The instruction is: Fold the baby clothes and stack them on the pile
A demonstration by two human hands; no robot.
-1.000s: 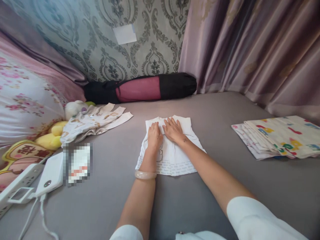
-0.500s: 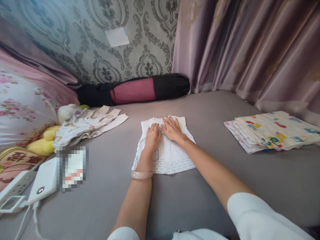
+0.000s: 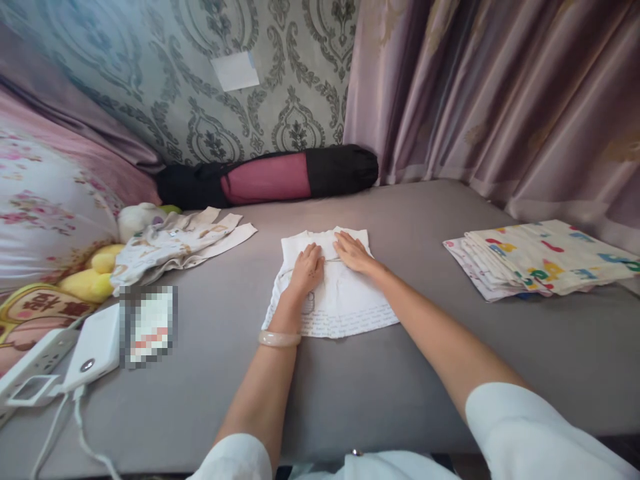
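So the white garment (image 3: 350, 303) is lying flat on the grey sheet (image 3: 380, 387), pretty much front and centre, with rows of small print along the edge nearest the person and a bit of a drawing peeking out by the left wrist. Both hands are palm down on its upper half: the left hand (image 3: 306, 270) sits a little closer in, fingers loosely together, and the right hand (image 3: 354, 252) is flatter, near the far edge, fingers stretched out. Neither one's gripping anything, they're just resting open on the fabric. There's a pale bangle (image 3: 280, 339) on the left wrist. Off to the right is a folded cloth stack (image 3: 555, 253) with a colourful print on top, and over on the left some patterned clothes (image 3: 167, 247) lie against a yellow plush toy (image 3: 87, 285), with a white power bank (image 3: 95, 347) nearer the person.
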